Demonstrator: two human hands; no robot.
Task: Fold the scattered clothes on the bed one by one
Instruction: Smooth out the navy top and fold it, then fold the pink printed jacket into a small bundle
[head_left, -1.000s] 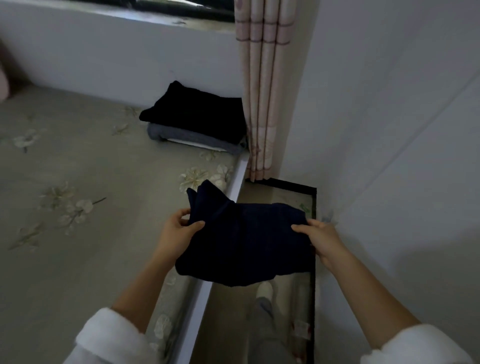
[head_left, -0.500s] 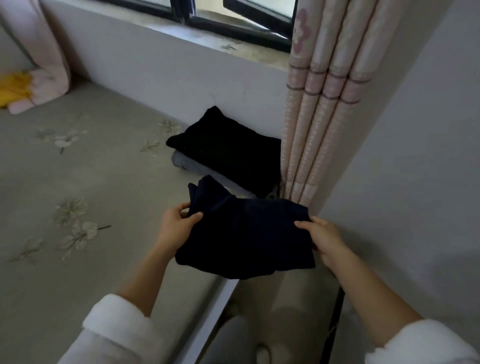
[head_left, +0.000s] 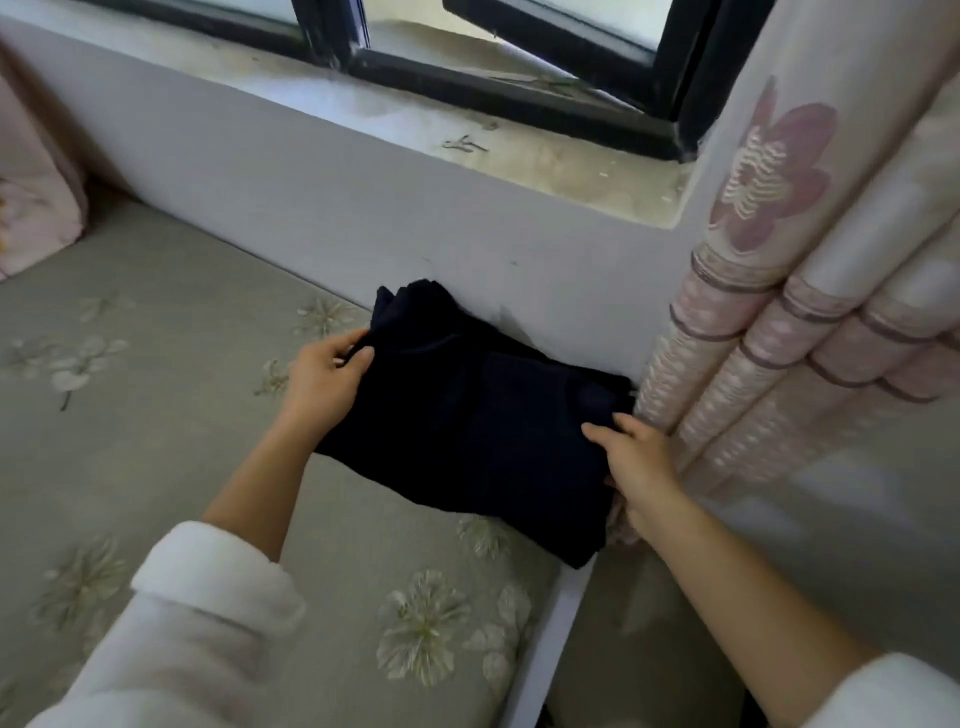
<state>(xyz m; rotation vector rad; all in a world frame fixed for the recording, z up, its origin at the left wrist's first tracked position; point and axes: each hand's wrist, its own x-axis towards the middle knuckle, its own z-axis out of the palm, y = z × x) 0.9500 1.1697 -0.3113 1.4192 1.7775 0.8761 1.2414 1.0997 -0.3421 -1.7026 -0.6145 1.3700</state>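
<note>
Folded dark garment (head_left: 483, 415) at bed (head_left: 156, 467) corner, against wall under window sill (head_left: 545, 150), just beside curtain (head_left: 753, 374). Looks set onto dark pile beneath; edge of pile hard to tell apart. L hand (head_left: 324, 376) pinching garment's left edge, thumb on top, fingers under. R hand (head_left: 636, 462) clamped on right edge nr curtain, fingers tucked below. Step, as judged: placing finished fold on stack. Next calls for: lower flat, square edges w/ pile, slide fingers out w/o dragging folds, then reach for next loose item; none in view.
</note>
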